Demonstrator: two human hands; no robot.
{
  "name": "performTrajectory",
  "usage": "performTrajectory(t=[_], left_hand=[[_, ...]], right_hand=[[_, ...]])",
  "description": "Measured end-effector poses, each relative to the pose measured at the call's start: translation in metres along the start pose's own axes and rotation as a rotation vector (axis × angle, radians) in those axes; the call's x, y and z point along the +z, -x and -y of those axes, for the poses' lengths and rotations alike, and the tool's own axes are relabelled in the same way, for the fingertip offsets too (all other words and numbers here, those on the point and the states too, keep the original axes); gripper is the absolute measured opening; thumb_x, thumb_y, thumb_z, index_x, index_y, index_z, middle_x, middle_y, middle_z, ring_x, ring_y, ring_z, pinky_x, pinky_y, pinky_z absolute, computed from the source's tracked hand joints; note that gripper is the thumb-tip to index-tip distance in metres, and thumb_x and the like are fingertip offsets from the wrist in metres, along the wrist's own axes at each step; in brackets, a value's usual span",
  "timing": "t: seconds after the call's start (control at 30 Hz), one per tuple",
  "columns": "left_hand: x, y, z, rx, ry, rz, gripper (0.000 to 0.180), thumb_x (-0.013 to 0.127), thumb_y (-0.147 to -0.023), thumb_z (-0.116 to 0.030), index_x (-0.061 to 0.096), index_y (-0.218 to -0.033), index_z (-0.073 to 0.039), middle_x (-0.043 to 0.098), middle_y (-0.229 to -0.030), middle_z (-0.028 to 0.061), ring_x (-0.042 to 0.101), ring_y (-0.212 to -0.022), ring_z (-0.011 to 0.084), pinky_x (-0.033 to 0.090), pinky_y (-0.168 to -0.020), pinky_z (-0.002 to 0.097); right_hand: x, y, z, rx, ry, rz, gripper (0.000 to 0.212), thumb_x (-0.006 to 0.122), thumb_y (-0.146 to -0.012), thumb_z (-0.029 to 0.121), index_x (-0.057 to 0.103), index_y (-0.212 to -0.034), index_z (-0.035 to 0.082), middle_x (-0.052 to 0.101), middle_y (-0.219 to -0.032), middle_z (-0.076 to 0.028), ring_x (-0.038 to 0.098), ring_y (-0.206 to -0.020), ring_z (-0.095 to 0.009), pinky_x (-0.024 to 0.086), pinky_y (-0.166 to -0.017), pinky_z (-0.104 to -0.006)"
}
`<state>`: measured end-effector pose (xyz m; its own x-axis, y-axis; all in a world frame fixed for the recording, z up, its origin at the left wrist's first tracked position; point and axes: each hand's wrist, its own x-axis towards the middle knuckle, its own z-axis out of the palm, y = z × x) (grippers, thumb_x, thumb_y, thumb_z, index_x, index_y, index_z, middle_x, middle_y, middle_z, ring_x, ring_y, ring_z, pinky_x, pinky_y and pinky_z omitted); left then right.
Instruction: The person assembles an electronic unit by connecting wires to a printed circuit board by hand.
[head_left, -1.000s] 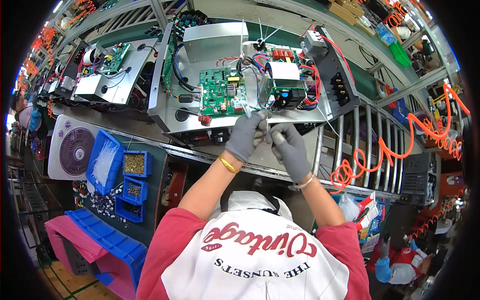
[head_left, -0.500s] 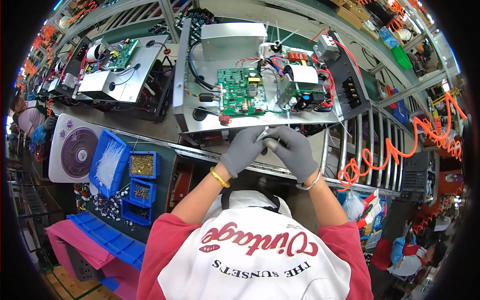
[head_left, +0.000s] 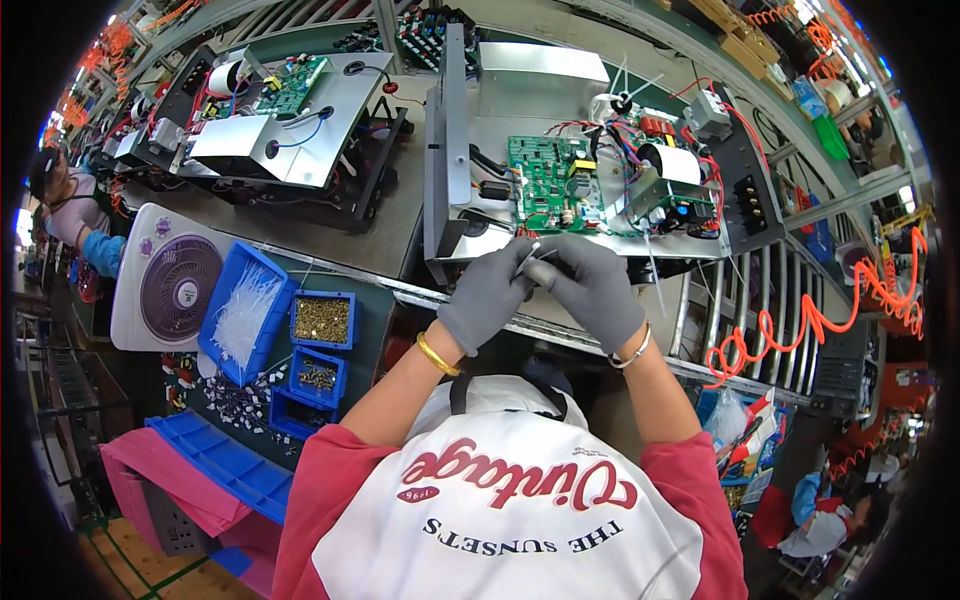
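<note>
Grey gloves cover both my hands, which meet in front of the near edge of an open metal chassis (head_left: 690, 243). Between the fingertips shows a small white plastic strip (head_left: 533, 247), which looks like a cable tie; most of it is hidden. My left hand (head_left: 490, 297) is closed on it from the left. My right hand (head_left: 592, 292) is closed too, its thumb and finger pinched at the same spot. Just beyond lies a green circuit board (head_left: 545, 180) inside the chassis, with bundled coloured wires (head_left: 625, 150) and a white cylindrical part (head_left: 672, 163) to its right.
A second chassis (head_left: 340, 150) stands at the left. Nearer are a purple-and-white fan (head_left: 180, 285), a blue tray of white cable ties (head_left: 245, 310) and small blue bins of brass-coloured hardware (head_left: 322, 320). Metal rollers (head_left: 755, 300) and a coiled orange hose (head_left: 790, 335) are at right.
The chassis and trays appear farther right in the picture as the view shifts. My hands stay together, now nearer the chassis's left front corner, with the white strip still between the fingertips.
</note>
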<state>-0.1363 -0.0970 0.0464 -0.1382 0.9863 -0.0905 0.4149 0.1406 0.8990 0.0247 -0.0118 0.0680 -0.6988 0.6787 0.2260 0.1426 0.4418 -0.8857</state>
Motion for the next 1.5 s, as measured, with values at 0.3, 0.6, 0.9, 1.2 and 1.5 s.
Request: performTrajectory(t=[0.3, 0.6, 0.9, 1.2, 1.5], left_hand=[[0.009, -0.008, -0.001, 0.015, 0.092, -0.312, 0.026, 0.057, -0.098, -0.017, 0.062, -0.120, -0.005, 0.063, -0.073, 0.0113, 0.062, -0.062, 0.0207, 0.050, -0.060, 0.0345], [0.024, -0.042, 0.005, -0.079, 0.718, -0.733, 0.019, 0.055, -0.104, -0.023, 0.061, -0.107, -0.005, 0.053, -0.066, -0.0034, 0.043, -0.052, 0.0042, 0.035, -0.046, 0.0229], [0.014, -0.050, 0.010, -0.050, 0.681, -0.540, 0.017, 0.056, -0.101, -0.019, 0.060, -0.106, -0.004, 0.060, -0.075, 0.0001, 0.052, -0.061, 0.0069, 0.042, -0.054, 0.0256], [0.018, -0.039, 0.033, -0.063, 0.247, -0.576, 0.026, 0.057, -0.100, -0.028, 0.061, -0.101, -0.003, 0.058, -0.068, 0.0018, 0.055, -0.058, 0.0144, 0.044, -0.052, 0.0326], [0.003, -0.036, 0.008, -0.414, 1.245, -0.213, 0.019, 0.055, -0.104, -0.027, 0.060, -0.111, -0.010, 0.034, -0.059, -0.0101, 0.026, -0.040, 0.0020, 0.022, -0.034, 0.0202]], right_hand=[[-0.034, -0.044, 0.002, 0.138, -0.332, -0.056, 0.016, 0.069, -0.093, 0.016, 0.069, -0.100, 0.002, 0.071, -0.086, -0.004, 0.063, -0.068, -0.009, 0.050, -0.062, -0.0245], [-0.020, -0.130, -0.030, -0.131, -0.112, -0.073, 0.019, 0.067, -0.095, 0.020, 0.069, -0.101, 0.002, 0.071, -0.081, -0.008, 0.065, -0.068, -0.011, 0.052, -0.063, -0.0273], [-0.007, -0.134, -0.052, -0.054, 0.007, 0.239, 0.018, 0.067, -0.093, 0.015, 0.065, -0.097, -0.002, 0.067, -0.080, -0.005, 0.061, -0.068, -0.011, 0.052, -0.064, -0.0285], [-0.020, -0.085, -0.027, -0.176, 0.291, 0.073, 0.016, 0.070, -0.089, 0.022, 0.069, -0.098, 0.009, 0.070, -0.086, -0.011, 0.069, -0.076, -0.028, 0.053, -0.069, -0.0388], [-0.019, -0.052, -0.030, -0.291, 0.260, -0.032, 0.015, 0.076, -0.086, 0.012, 0.070, -0.098, 0.006, 0.072, -0.097, -0.009, 0.070, -0.084, -0.024, 0.054, -0.072, -0.0336]])
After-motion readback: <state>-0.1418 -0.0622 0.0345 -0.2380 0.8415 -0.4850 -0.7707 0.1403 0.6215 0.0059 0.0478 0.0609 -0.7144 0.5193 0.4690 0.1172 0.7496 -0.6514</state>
